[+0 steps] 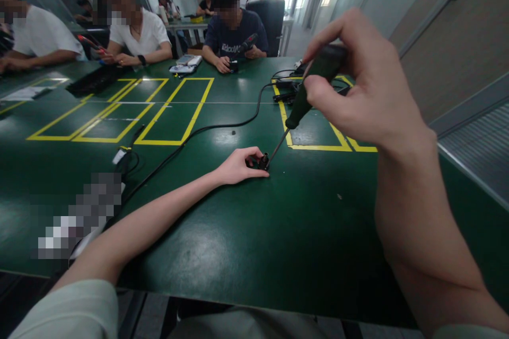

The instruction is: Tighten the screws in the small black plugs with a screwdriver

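Note:
My left hand (242, 166) rests on the green table and pinches a small dark cylindrical part (263, 161) between thumb and fingers. The part's exact kind is too small to make out. Up on the right, my right hand (358, 79) grips a screwdriver (299, 108) by its dark green handle. Its thin metal shaft slants down and left, and the tip reaches the right side of the small part. Whether the tip touches the part or sits just beside it, I cannot tell.
A black cable (214, 126) runs across the green table (238, 243). Yellow tape rectangles (159, 143) mark its surface. Black devices (284, 92) lie at the back right, a black tray (95, 80) at the back left. Several people sit opposite, one holding a dark tool (248, 42).

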{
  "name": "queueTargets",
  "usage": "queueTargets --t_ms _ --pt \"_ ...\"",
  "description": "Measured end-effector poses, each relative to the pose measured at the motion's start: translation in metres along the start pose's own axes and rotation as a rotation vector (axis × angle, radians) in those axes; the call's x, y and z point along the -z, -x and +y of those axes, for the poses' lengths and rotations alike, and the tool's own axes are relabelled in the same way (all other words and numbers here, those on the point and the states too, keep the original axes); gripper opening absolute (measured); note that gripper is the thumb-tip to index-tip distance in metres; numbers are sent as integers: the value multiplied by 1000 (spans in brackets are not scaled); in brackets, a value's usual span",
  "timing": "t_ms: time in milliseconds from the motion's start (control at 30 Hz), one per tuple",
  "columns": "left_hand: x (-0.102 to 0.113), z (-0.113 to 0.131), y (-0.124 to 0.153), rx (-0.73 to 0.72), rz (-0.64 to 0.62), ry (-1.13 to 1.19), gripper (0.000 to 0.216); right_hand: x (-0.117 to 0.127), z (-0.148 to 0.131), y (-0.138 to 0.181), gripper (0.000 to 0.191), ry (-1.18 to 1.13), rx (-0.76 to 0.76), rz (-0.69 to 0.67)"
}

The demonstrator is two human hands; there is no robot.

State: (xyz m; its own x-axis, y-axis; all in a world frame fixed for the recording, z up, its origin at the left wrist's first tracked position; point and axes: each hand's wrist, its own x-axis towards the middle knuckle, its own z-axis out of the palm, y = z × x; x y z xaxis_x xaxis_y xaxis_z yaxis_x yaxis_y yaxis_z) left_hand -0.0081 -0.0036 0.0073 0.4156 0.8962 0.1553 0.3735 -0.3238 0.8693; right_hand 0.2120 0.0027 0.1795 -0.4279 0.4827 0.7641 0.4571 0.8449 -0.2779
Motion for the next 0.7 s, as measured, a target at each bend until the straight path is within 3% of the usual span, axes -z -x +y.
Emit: queueTargets --t_ms 233,400,567,700 --pt "0 0 0 -6 6 8 37 2 -1 -1 21 92 -7 6" --pt "0 0 0 -13 -5 17 36 4 -1 -1 15 117 40 -16" --pt "-1 -1 0 -14 11 22 37 6 -5 -1 31 116 11 -50" --pt "-1 -1 0 5 12 8 38 7 -6 0 20 149 -37 -17"
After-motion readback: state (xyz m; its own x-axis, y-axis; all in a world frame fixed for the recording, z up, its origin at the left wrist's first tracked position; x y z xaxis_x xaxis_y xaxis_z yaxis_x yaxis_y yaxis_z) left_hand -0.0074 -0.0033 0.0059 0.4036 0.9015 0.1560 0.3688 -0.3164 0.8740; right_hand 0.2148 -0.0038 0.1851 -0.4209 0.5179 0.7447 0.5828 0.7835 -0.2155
